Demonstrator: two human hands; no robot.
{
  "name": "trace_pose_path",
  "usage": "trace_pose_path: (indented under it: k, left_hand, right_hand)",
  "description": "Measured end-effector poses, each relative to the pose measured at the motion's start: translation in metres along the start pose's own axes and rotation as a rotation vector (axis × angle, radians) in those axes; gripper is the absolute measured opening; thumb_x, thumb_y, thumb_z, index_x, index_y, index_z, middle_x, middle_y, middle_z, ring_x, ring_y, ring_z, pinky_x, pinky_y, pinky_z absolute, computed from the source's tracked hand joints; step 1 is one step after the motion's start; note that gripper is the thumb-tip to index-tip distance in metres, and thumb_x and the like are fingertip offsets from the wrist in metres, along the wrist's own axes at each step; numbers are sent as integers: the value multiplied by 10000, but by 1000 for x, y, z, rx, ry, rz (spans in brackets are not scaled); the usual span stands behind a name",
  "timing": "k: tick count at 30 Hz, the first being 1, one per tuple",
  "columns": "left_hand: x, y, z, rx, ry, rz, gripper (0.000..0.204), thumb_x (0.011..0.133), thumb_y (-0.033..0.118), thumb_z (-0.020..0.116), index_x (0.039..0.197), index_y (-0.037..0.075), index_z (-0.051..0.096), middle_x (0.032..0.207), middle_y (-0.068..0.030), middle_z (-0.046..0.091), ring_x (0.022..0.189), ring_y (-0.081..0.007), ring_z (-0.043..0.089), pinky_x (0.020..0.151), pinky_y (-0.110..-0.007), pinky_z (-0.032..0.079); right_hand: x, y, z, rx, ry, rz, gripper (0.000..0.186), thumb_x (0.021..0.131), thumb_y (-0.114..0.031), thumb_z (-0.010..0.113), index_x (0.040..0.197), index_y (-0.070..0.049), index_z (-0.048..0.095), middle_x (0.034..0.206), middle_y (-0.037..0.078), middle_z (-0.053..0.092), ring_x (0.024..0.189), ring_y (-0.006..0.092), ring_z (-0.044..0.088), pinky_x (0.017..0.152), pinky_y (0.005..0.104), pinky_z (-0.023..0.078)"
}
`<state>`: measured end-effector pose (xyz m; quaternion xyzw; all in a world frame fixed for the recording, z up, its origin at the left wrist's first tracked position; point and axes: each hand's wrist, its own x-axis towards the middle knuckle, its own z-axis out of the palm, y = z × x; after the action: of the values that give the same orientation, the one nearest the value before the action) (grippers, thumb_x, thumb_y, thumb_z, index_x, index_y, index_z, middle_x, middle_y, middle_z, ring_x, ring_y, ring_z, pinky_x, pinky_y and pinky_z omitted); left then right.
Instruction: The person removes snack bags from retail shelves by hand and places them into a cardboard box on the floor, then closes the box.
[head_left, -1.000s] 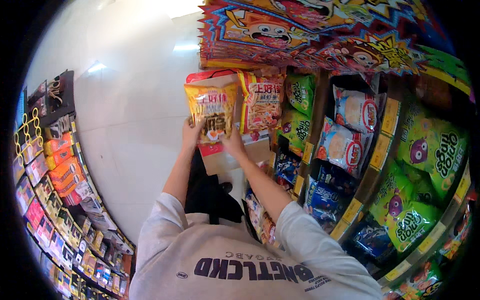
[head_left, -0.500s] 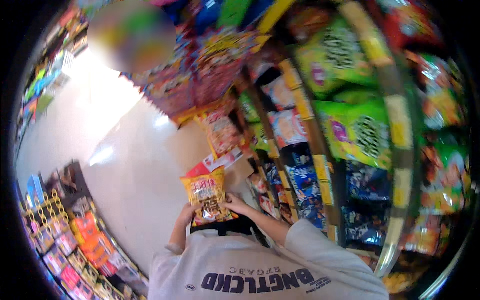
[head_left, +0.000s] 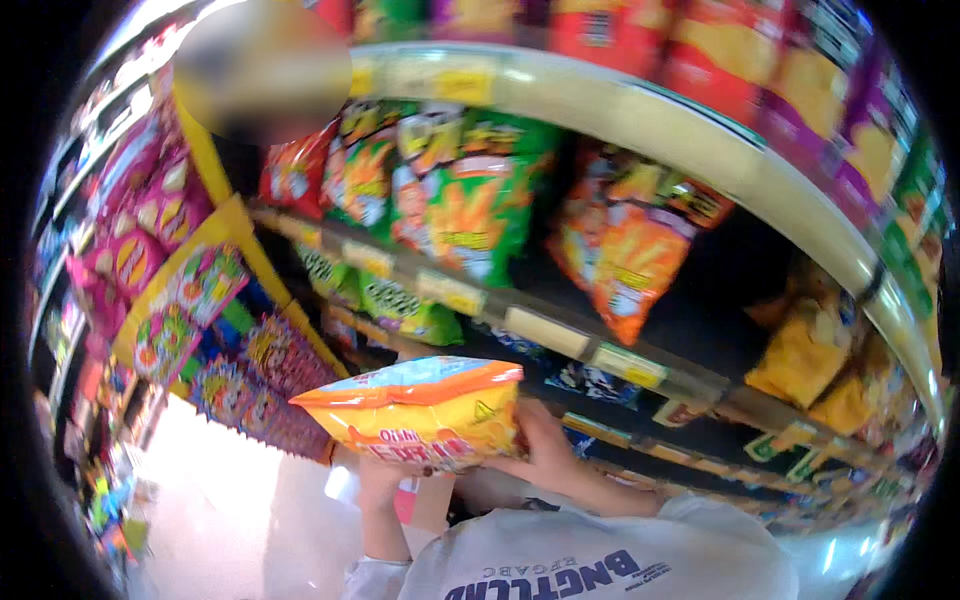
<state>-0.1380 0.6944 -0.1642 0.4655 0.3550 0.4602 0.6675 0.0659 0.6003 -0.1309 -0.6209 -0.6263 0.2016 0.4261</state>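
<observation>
A puffed yellow snack bag (head_left: 415, 420) with an orange and pale blue top edge is held up in front of the shelves. My right hand (head_left: 545, 450) is closed on its right end, thumb and fingers along the side. Under the left part of the bag, my left hand (head_left: 380, 482) grips it from below; the bag hides most of those fingers. The bag's sealed top tilts toward the shelf.
Ahead, a shelf holds green snack bags (head_left: 485, 215) and an orange bag (head_left: 632, 260); yellow bags (head_left: 805, 350) lie farther right. A curved pale shelf edge (head_left: 560, 85) crosses above. At left stands a yellow-framed display (head_left: 235, 240) with colourful packets (head_left: 235, 395). Pale floor (head_left: 210, 500) shows below.
My view has swung right and up toward the shelves. Both hands have raised the snack bag from near my waist and tipped it, so its top edge shows now.
</observation>
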Motion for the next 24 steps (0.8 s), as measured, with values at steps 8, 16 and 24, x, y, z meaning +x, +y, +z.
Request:
trace_pose_path:
  k: [8,16,24]
  left_hand:
    - [-12,19,137,-42,-454,217,634,527,-70,722,1094,-19,443,1017,-90,565,919,-178,572,772,-310,491]
    - [-14,54,261,280,-740,287,365,719,129,653,1015,-33,514,920,-66,589,835,-120,543,747,-268,443]
    - [-3,97,348,354,-686,227,483,806,281,591,1154,-28,459,1091,-111,537,985,-156,503,872,-271,374]
  right_hand:
    - [-90,13,-96,-109,527,-111,608,660,-361,677,1091,10,461,946,176,512,824,328,471,732,394,386]
    - [-131,-8,-180,-80,708,51,408,784,-263,563,1071,6,451,911,203,536,837,385,529,727,402,421]
    - [-103,-27,-275,-217,621,231,378,871,-308,437,1053,23,457,836,244,566,827,407,538,714,423,428]
